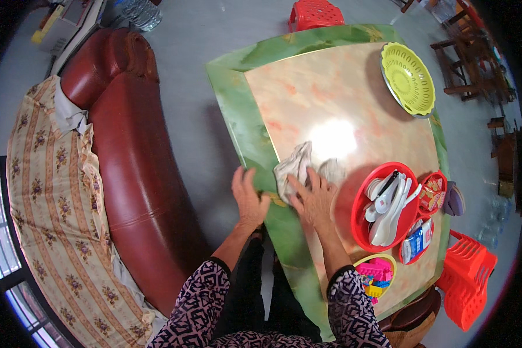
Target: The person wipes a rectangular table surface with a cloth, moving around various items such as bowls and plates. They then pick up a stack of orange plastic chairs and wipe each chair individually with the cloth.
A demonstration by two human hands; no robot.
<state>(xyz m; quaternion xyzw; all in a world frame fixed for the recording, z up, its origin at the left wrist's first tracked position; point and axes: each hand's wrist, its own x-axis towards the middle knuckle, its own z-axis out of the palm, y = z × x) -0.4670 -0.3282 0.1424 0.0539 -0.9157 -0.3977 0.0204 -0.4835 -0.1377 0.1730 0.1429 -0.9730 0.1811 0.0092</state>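
My right hand presses flat on a crumpled whitish cloth lying on the glossy marble-patterned table, near its green border. My left hand rests with fingers spread on the table's green left edge, beside the cloth and holding nothing. Both forearms wear black-and-pink patterned sleeves and come in from the lower edge.
A red round tray with white spoons sits right of my right hand, with small red bowls and a yellow bowl of coloured pieces nearby. A yellow-green basket lies at the far right. A red leather sofa stands left, red stools around.
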